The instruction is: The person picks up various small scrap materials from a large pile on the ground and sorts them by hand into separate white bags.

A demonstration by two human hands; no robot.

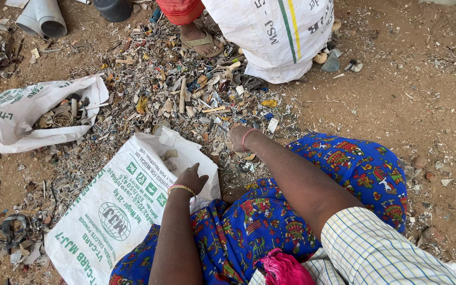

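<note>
While left hand (190, 178) touches sack (117, 211) rim, bare dirt (397, 105) rightward

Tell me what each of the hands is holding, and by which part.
The left hand rests at the open mouth of the white sack; any hold is hidden. The right hand reaches into the scrap pile, its fingers hidden, so it cannot be told.

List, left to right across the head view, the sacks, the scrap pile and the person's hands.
Open white sack of scrap → printed white sack at the lap → left hand at that sack's mouth → scrap pile → right hand on the pile's near edge → full white sack.
</note>
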